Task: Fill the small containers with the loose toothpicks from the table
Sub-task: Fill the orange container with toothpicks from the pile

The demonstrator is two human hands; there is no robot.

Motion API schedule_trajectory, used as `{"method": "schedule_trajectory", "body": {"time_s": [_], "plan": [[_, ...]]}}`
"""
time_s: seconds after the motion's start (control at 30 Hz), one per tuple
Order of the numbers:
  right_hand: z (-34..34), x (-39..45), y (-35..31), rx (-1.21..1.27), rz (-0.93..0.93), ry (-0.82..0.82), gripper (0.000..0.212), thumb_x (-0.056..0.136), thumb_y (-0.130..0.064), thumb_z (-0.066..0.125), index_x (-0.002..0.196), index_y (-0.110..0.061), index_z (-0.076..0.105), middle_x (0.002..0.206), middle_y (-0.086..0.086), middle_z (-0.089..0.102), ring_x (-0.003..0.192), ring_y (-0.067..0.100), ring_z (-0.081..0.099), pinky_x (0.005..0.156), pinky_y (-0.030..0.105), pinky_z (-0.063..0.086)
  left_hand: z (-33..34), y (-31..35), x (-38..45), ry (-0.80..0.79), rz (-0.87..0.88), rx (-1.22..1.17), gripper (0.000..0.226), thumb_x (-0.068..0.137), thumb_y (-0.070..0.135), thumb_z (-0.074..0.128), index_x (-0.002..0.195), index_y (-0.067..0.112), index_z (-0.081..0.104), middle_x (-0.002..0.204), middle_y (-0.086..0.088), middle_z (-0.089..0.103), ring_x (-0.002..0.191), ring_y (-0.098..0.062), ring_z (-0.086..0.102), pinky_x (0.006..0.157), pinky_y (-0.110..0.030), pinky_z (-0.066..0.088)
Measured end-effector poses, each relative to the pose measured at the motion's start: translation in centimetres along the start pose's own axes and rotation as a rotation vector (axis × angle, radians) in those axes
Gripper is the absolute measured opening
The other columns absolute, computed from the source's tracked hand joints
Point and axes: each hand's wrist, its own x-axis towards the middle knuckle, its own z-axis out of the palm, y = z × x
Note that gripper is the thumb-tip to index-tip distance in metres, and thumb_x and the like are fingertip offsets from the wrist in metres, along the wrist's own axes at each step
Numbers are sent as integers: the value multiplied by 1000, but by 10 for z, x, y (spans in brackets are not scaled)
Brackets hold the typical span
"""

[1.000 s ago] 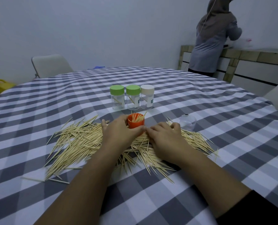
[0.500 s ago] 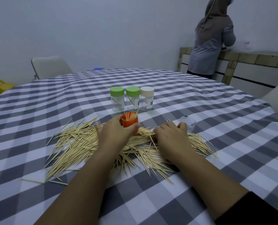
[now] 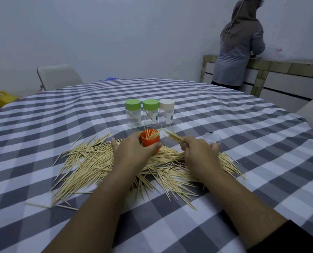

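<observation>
Grey-and-white checked cloth covers the worktop (image 3: 225,110). Loose toothpicks (image 3: 89,168) lie heaped across its near centre. I hold the orange container (image 3: 149,140) with my left hand (image 3: 133,152), fingers wrapped around its wall; it stands upright with toothpicks projecting from its open mouth. My right hand (image 3: 199,154) pinches a small bundle of toothpicks (image 3: 173,136), tips pointing far-left toward the container. Three capped jars (image 3: 149,114) stand in a touching row just beyond. A clear lid (image 3: 213,138) lies right of my right hand.
</observation>
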Motion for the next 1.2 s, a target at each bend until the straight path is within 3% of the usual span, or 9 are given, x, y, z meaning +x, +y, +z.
{"method": "schedule_trajectory", "body": {"time_s": [0.17, 0.33, 0.53, 0.73, 0.9, 1.0, 1.1, 1.2], "plan": [[-2, 2, 1, 163, 12, 55, 24, 101, -24, 30, 96, -28, 54, 89, -5, 63, 87, 18, 53, 74, 33, 13, 2, 1, -2, -17, 53, 50, 61, 79, 60, 61, 130, 28, 50, 122, 7, 62, 123, -14, 48, 116, -46, -9], [-5, 0, -1, 17, -102, 85, 20, 99, -21, 32, 89, -33, 43, 87, -12, 50, 90, 14, 45, 79, 37, 20, 4, 4, -3, -32, 90, 69, 62, 78, 58, 64, 132, 30, 49, 124, 8, 61, 123, -13, 49, 117, -48, -9], [-2, 1, 2, -168, -153, 129, 27, 97, -15, 34, 108, -33, 51, 101, -10, 57, 100, 15, 45, 76, 37, 16, 6, 6, -5, -19, 146, 128, 66, 78, 59, 64, 136, 34, 45, 127, 10, 60, 125, -12, 48, 117, -49, -8], [-6, -5, -3, -305, -228, 157, 41, 93, -10, 30, 123, -27, 51, 112, -2, 56, 110, 22, 45, 85, 39, 17, 6, 7, -7, -10, 184, 134, 70, 77, 56, 67, 139, 36, 42, 132, 10, 56, 128, -11, 44, 116, -47, -11], [3, -5, -3, -322, -247, 258, 24, 77, -7, 61, 97, -19, 69, 85, 7, 61, 85, 29, 57, 76, 45, 36, 8, 8, -8, -24, 211, 123, 68, 77, 56, 67, 137, 36, 44, 130, 12, 57, 126, -9, 45, 116, -47, -11], [5, -4, -6, -250, -300, 344, 27, 75, -10, 49, 88, -16, 71, 75, 6, 57, 72, 27, 55, 62, 35, 42, 9, 9, -9, -42, 207, 111, 68, 77, 58, 66, 138, 35, 43, 130, 12, 57, 125, -7, 46, 116, -47, -12], [6, -4, -6, -149, -377, 312, 22, 73, -9, 60, 94, -9, 70, 82, 9, 56, 77, 27, 54, 62, 33, 42, 10, 11, -11, -59, 210, 95, 68, 77, 59, 65, 137, 35, 44, 128, 13, 58, 124, -6, 47, 117, -47, -12], [8, -5, -8, -97, -431, 263, 32, 74, -10, 69, 105, -3, 66, 94, 13, 59, 88, 29, 57, 67, 33, 48, 12, 12, -11, -85, 212, 84, 64, 77, 58, 64, 135, 36, 46, 122, 13, 62, 121, -6, 50, 117, -49, -10]]}}
